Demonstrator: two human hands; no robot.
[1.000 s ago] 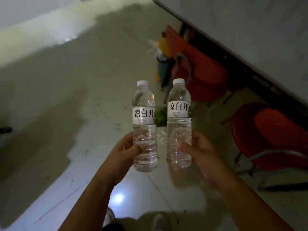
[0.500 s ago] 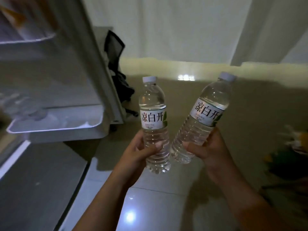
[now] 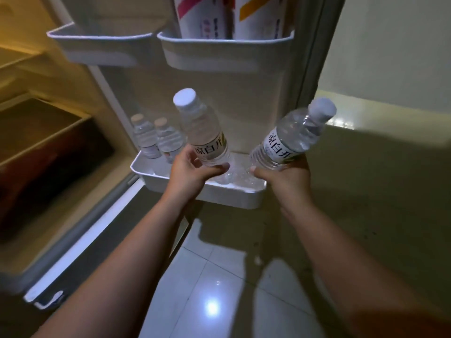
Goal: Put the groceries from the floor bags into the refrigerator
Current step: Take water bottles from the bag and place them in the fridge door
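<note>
left grip (image 3: 192, 167) holds left bottle (image 3: 202, 132) | right grip (image 3: 285, 174) holds right bottle (image 3: 290, 140) | bases hidden

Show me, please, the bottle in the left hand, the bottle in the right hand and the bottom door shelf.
Left bottle (image 3: 205, 135), head view: upper body.
Right bottle (image 3: 288, 140), head view: label.
Bottom door shelf (image 3: 229, 195), head view: front wall.

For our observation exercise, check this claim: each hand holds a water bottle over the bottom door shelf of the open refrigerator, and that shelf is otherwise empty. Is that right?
Not quite. The left hand and right hand each hold a water bottle over the bottom door shelf, but the shelf is not empty: the head view shows two smaller bottles already standing at its left end.
</note>
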